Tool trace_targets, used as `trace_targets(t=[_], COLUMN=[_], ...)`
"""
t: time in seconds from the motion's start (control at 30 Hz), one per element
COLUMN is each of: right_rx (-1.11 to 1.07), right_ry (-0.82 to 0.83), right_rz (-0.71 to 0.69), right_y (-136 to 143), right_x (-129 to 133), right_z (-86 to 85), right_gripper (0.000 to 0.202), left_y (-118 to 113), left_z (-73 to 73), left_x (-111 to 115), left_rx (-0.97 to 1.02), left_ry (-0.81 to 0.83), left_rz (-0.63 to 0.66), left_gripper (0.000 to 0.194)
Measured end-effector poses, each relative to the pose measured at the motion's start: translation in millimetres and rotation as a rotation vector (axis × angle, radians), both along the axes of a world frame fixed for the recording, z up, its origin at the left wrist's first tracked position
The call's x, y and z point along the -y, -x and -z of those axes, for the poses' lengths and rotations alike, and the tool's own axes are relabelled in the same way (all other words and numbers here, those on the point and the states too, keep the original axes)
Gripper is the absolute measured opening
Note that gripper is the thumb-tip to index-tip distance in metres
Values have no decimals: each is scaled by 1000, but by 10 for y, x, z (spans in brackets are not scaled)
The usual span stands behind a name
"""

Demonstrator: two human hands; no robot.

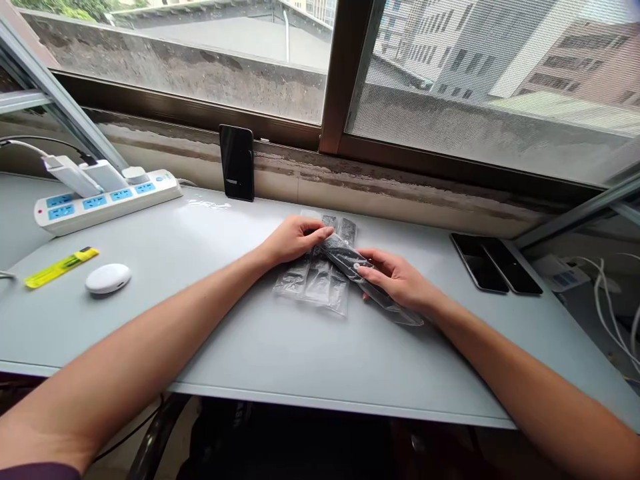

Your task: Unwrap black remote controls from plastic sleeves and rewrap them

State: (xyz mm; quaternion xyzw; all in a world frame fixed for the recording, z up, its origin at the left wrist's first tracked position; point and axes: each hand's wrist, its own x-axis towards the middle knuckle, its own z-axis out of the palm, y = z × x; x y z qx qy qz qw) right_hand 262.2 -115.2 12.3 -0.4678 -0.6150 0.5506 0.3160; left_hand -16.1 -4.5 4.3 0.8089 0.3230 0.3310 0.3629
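Note:
Slanting between my hands is a long black object in a clear plastic bag; it looks like a remote control with small white marks. My left hand pinches its upper end between thumb and fingers. Lower down, my right hand grips it from the right side, and the bag's loose end sticks out below the palm. Several similar bagged black remote controls lie side by side on the grey table, under and beside my left hand, partly covered by it and by the held one.
At the left are a power strip with plugged-in chargers, a yellow packet and a white rounded case. A black phone leans upright at the window wall. Two dark phones lie at the right, near white cables.

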Motion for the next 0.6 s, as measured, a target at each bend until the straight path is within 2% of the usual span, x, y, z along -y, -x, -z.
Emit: trace_targets(t=[0.6], right_rx=[-55], right_ry=[112], right_rz=[-14], right_y=[-69], right_x=[-51], right_z=[29], right_gripper=[54], left_y=[1], left_z=[-3], left_x=[-2], left_rx=[0], left_ry=[-8], left_rz=[5], left_gripper=[56])
